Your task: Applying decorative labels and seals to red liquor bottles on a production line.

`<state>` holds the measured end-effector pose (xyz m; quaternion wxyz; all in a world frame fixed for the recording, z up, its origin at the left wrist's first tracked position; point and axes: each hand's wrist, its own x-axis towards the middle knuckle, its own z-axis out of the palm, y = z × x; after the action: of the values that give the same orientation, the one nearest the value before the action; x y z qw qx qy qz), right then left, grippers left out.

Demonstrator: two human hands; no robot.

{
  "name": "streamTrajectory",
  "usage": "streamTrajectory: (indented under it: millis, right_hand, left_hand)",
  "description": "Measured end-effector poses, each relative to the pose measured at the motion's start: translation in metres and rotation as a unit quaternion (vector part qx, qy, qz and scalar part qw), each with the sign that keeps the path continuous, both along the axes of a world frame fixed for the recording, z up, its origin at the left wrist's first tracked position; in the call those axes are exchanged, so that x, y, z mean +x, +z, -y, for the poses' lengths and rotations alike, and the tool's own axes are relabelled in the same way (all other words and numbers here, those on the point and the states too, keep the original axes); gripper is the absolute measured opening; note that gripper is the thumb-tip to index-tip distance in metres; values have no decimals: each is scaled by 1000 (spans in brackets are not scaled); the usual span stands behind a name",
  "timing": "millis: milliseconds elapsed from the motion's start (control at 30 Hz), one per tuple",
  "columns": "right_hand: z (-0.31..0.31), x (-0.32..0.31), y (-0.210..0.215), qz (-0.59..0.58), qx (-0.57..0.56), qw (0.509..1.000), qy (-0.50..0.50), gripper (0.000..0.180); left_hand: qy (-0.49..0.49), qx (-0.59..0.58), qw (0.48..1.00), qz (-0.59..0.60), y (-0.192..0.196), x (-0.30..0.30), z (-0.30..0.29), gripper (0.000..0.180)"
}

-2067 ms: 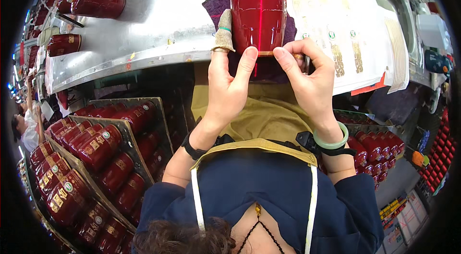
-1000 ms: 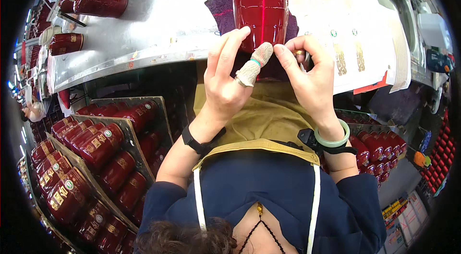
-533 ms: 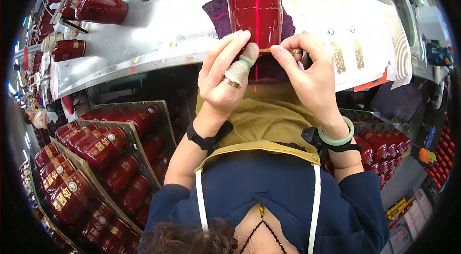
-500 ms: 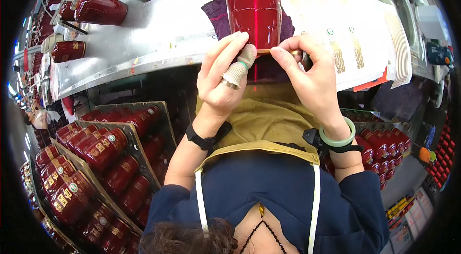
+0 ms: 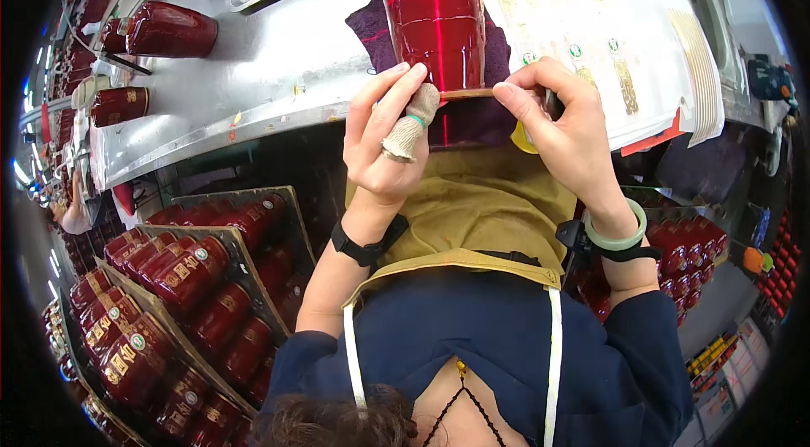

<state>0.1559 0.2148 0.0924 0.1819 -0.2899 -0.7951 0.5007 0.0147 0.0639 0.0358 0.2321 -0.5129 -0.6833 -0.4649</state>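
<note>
Left hand [image 5: 384,143]: fingers half curled, a cloth cot on one finger, fingertips touching the near end of the strip; whether it pinches it I cannot tell.
Right hand [image 5: 561,122]: closed on the other end of the thin gold strip [image 5: 468,93].
Red bottle [image 5: 432,12]: lying on a purple cloth [image 5: 371,25] at the near table [image 5: 253,84] edge, strip stretched across its base.
Risk: the strip may go on crooked or crease if one hand pulls harder; the round glossy bottle could roll off the cloth.
Change: half a second ago the left fingers lay lower; now they spread up against the bottle base.
Farther: label sheets [image 5: 582,16] beyond.
</note>
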Motion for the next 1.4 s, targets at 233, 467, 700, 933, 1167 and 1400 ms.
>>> streamTrajectory:
  millis: [233, 467, 700, 933, 1167, 1400]
  right_hand:
    - [-1, 0, -3, 0, 2, 1000, 3, 19]
    - [-1, -1, -7, -5, 3, 1000, 1, 18]
    - [-1, -3, -11, -21, 31, 999, 2, 18]
    - [-1, -5, -6, -14, 19, 1000, 6, 18]
    - [-3, -3, 1, -13, 15, 1000, 14, 18]
    - [-4, -3, -3, -3, 13, 1000, 13, 16]
  left_hand:
    - [1, 1, 1000, -1, -1, 1, 1, 31]
    - [-13, 15, 1000, -18, -2, 1, 1, 34]
    - [23, 1, 1000, -8, 5, 13, -8, 33]
    - [20, -6, 1000, -18, 9, 3, -8, 26]
    - [12, 19, 999, 25, -9, -1, 3, 31]
    - [43, -2, 998, -34, 4, 10, -4, 45]
